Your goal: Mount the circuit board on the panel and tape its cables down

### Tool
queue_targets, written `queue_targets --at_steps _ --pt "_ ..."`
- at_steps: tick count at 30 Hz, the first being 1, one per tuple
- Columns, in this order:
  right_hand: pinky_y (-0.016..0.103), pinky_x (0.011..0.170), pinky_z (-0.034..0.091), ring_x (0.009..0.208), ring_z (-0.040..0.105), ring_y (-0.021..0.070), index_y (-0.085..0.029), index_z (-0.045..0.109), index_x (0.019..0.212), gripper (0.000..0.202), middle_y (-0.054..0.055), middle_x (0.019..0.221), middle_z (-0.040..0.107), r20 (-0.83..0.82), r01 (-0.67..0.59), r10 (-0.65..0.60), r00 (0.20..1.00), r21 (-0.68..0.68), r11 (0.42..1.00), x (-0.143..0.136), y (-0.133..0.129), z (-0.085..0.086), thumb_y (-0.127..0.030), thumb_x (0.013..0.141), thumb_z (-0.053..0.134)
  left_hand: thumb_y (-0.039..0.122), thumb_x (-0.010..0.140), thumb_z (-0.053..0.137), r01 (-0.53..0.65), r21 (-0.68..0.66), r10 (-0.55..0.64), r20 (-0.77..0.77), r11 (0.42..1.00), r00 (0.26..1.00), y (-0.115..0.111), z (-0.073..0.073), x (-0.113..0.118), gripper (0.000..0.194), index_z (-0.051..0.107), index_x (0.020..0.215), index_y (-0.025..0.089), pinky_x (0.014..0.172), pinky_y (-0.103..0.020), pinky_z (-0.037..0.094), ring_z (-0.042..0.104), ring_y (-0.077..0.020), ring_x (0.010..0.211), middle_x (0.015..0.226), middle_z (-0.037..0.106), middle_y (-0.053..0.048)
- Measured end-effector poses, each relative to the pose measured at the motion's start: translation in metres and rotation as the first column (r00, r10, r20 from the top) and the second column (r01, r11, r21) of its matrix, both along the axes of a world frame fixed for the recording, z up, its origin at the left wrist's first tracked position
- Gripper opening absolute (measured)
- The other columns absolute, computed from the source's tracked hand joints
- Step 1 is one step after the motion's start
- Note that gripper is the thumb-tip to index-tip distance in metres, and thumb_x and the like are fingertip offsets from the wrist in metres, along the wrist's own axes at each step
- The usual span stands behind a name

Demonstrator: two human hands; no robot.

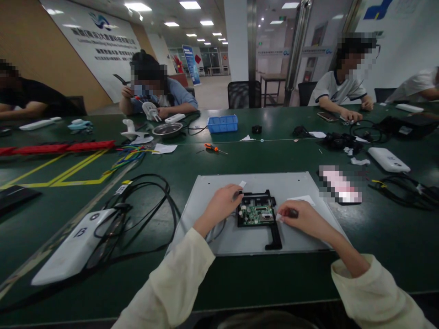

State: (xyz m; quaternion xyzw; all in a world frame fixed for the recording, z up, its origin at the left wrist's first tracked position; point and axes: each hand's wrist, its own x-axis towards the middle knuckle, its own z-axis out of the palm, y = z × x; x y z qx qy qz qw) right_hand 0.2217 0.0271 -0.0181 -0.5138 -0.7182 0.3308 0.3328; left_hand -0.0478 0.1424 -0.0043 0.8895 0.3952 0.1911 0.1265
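A green circuit board [258, 214] in a black frame [273, 235] lies on a light grey panel [219, 240]. My left hand [226, 201] is at the frame's upper left corner, fingers closed near a small white piece [243, 184]; what they grip is hard to make out. On the right side of the frame, my right hand [298, 217] has its fingers pinched on a small white piece [279, 216]. A white sheet [302, 199] lies on the panel behind my right hand. A thin cable [219, 232] runs out from beneath my left wrist.
White power bank [73, 249] and looped black cables [168, 192] lie left of the panel; a phone [339, 185] lies right. Beyond are an orange screwdriver [214, 148], a blue basket [222, 124] and a metal bowl [168, 130]. Several people sit across the green table [274, 278].
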Motion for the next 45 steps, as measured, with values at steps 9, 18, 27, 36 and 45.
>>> queue_targets --at_steps 9,18,27,36,45 --pt "0.031 0.069 0.048 0.075 0.063 0.0170 -0.019 0.071 0.088 0.017 0.004 0.085 0.071 -0.056 0.020 -0.028 0.998 -0.146 0.989 0.011 0.021 0.004 -0.029 0.082 0.059 0.024 0.091 0.048 -0.014 0.022 0.014 -0.010 1.000 1.000 -0.015 -0.004 0.003 0.031 0.054 0.121 0.019 0.096 -0.038 0.046 0.059 -0.0226 0.107 0.115 0.063 -0.009" --pt "0.031 0.075 0.048 0.082 0.064 0.0174 -0.019 0.073 0.091 0.020 0.004 0.090 0.072 -0.119 -0.031 0.009 0.993 -0.189 0.981 0.019 0.033 -0.001 -0.032 0.081 0.061 0.024 0.093 0.045 -0.029 0.092 0.033 -0.042 0.995 0.999 -0.016 -0.012 0.007 0.032 0.052 0.124 0.019 0.095 -0.039 0.047 0.059 -0.0224 0.107 0.115 0.062 -0.009" --pt "0.033 0.077 0.049 0.084 0.064 0.0176 -0.020 0.073 0.093 0.021 0.004 0.095 0.072 -0.109 -0.123 0.105 0.989 -0.172 0.978 0.016 0.023 0.002 -0.034 0.082 0.061 0.025 0.094 0.043 -0.014 0.082 0.017 -0.035 0.997 0.999 -0.017 -0.009 0.007 0.033 0.050 0.125 0.019 0.095 -0.040 0.046 0.058 -0.0224 0.108 0.116 0.062 -0.010" --pt "0.031 0.072 0.049 0.079 0.063 0.0153 -0.020 0.071 0.093 0.016 0.003 0.089 0.071 -0.023 -0.061 0.059 0.998 -0.116 0.991 0.007 0.016 0.007 -0.027 0.083 0.061 0.023 0.093 0.042 0.015 0.074 -0.012 -0.047 0.997 0.999 -0.015 -0.009 0.007 0.034 0.050 0.126 0.019 0.096 -0.039 0.046 0.058 -0.0223 0.109 0.118 0.061 -0.010" --pt "0.028 0.068 0.047 0.075 0.062 0.0138 -0.019 0.069 0.092 0.015 0.001 0.083 0.069 -0.033 -0.054 0.051 0.998 -0.091 0.994 0.009 0.016 0.001 -0.026 0.080 0.064 0.025 0.095 0.040 0.014 0.084 -0.006 -0.094 0.996 0.996 -0.017 -0.007 0.008 0.035 0.049 0.127 0.017 0.095 -0.039 0.045 0.057 -0.0230 0.108 0.119 0.060 -0.010"
